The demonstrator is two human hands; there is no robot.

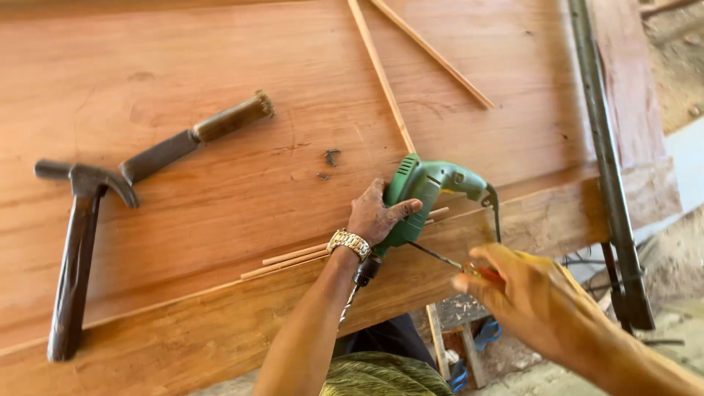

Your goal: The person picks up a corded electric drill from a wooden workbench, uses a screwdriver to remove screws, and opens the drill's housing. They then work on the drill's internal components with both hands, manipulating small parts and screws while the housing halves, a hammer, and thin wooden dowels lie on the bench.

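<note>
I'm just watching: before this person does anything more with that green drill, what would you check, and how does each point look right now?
1. Left hand grips the green drill: ok.
2. Drill rests on the wooden panel: ok.
3. Right hand holds something small and red near the bit: blurred, cannot tell what.
4. Hammer and chisel lie apart from the hands: ok.
5. Loose screws near the drill: not ok.
</note>
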